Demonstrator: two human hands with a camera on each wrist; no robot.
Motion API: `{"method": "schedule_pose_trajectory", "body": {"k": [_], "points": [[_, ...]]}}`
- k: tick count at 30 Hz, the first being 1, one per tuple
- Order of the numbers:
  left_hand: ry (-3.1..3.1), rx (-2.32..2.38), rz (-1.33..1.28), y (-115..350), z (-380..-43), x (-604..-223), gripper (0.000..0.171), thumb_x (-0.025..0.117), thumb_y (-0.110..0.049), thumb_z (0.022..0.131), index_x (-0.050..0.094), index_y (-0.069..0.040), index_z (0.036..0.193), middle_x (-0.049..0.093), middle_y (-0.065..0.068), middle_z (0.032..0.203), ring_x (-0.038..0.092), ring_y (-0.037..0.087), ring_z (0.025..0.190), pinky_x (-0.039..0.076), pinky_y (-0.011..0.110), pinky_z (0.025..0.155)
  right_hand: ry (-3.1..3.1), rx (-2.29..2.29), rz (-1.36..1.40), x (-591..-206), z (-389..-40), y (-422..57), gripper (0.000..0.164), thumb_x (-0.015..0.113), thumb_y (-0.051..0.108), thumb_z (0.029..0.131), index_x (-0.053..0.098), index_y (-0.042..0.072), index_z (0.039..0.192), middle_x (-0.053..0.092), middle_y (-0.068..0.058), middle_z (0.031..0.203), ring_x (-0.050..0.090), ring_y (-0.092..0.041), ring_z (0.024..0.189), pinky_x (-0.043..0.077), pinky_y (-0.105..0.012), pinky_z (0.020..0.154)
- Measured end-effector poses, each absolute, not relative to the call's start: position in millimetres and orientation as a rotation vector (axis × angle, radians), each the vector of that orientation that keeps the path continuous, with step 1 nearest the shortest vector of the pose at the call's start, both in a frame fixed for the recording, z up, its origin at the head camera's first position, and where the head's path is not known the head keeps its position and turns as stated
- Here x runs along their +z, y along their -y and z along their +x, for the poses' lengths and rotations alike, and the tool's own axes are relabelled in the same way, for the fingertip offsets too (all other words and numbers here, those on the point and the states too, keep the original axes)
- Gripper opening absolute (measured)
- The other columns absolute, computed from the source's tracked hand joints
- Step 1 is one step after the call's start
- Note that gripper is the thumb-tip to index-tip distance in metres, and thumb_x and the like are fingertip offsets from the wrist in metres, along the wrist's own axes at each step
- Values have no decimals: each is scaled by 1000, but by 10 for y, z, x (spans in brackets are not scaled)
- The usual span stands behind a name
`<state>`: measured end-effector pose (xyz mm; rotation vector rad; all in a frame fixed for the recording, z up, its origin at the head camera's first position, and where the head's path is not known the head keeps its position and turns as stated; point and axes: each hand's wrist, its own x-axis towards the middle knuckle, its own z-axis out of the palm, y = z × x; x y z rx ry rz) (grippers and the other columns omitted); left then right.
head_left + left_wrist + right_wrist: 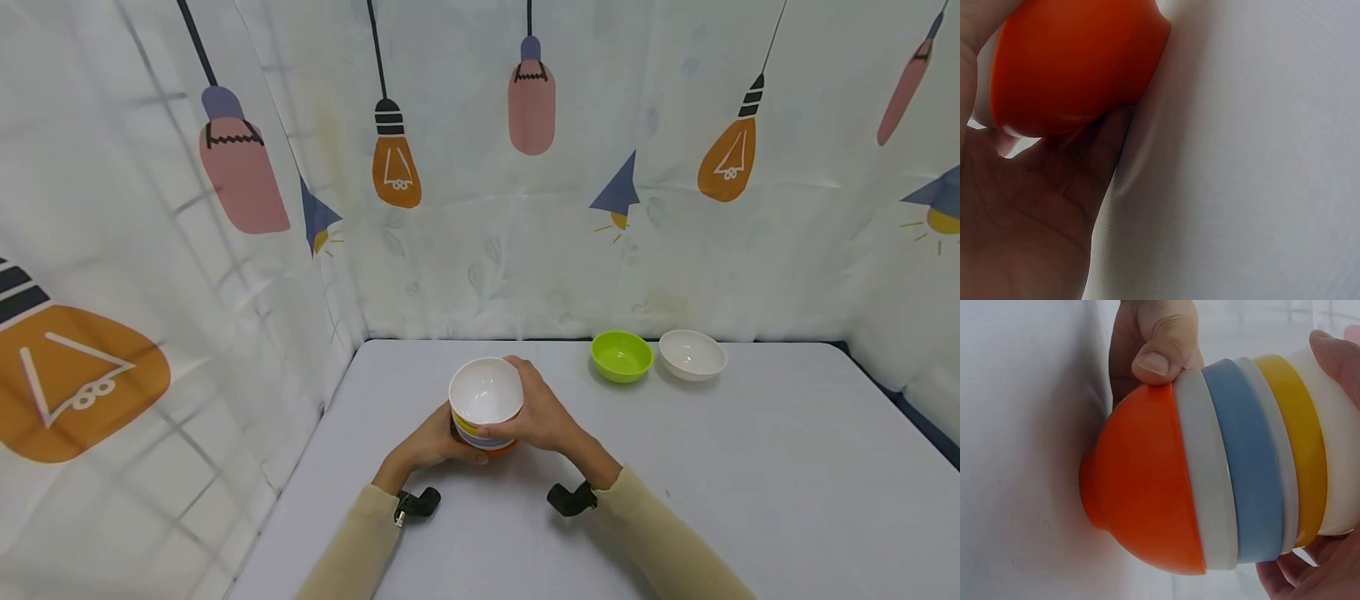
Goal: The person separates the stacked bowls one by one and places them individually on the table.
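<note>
A stack of nested bowls stands on the table in front of me. In the right wrist view, an orange bowl (1141, 481) is lowest, with a pale band, a blue bowl (1244, 456), another pale band and a yellow bowl (1297, 444) above it. The topmost white bowl (486, 392) faces upward and shows an empty inside. My left hand (435, 442) holds the orange bowl low down, its thumb at the rim and its fingers under the curved side. From the right, my right hand (542, 408) grips the top white bowl between thumb and fingers.
A lime green bowl (622, 357) and a second white bowl (692, 355) sit side by side at the back of the white table (750, 483), right of the stack. Behind them hangs a curtain (465, 275) printed with lamps. Dark wrist mounts (572, 499) stick out below both hands.
</note>
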<state>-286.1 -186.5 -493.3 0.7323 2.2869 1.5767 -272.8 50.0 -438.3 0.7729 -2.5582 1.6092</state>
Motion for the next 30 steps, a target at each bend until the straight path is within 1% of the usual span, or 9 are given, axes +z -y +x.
{"method": "schedule_pose_trajectory", "body": {"k": [5, 12, 17, 22, 26, 30], "points": [[-2308, 1561, 759, 1868, -2868, -4938, 110, 97, -20, 69, 29, -32, 155, 47, -3, 151, 49, 21, 137, 42, 43, 114, 2534, 1625, 773, -4342, -2718, -518, 110, 96, 39, 68, 32, 14, 154, 48, -4, 143, 57, -25, 124, 52, -48, 102], [-2295, 1567, 746, 1866, -2866, -4937, 107, 96, -19, 70, 31, -33, 153, 49, -5, 147, 51, 20, 133, 40, 45, 116, 2578, 1614, 728, -4258, -2710, -563, 114, 96, 39, 69, 29, 15, 157, 52, -2, 144, 59, -25, 124, 53, -49, 103], [-2289, 1565, 723, 1864, -2862, -4930, 107, 97, -20, 69, 32, -36, 152, 52, -6, 145, 52, 18, 133, 37, 47, 118, 2580, 1606, 712, -4199, -2706, -602, 114, 96, 39, 69, 27, 16, 158, 52, -4, 145, 59, -28, 124, 54, -49, 103], [-2311, 1545, 714, 1857, -2864, -4927, 107, 97, -21, 68, 33, -38, 152, 53, -9, 144, 53, 16, 132, 35, 48, 119, 2584, 1612, 673, -4152, -2704, -653, 119, 95, 41, 70, 22, 15, 160, 50, -7, 149, 59, -30, 126, 54, -50, 103], [-2324, 1525, 732, 1859, -2867, -4924, 106, 97, -23, 70, 33, -39, 152, 53, -10, 143, 53, 15, 132, 35, 48, 120, 2539, 1636, 692, -4128, -2719, -690, 116, 95, 39, 70, 25, 16, 159, 50, -6, 148, 59, -30, 126, 55, -49, 102], [-2315, 1519, 734, 1863, -2863, -4922, 103, 96, -22, 71, 33, -37, 151, 55, -9, 142, 54, 16, 132, 35, 49, 120, 2496, 1644, 710, -4115, -2731, -716, 112, 96, 38, 69, 29, 18, 156, 52, -4, 145, 60, -29, 123, 56, -48, 99]]}}
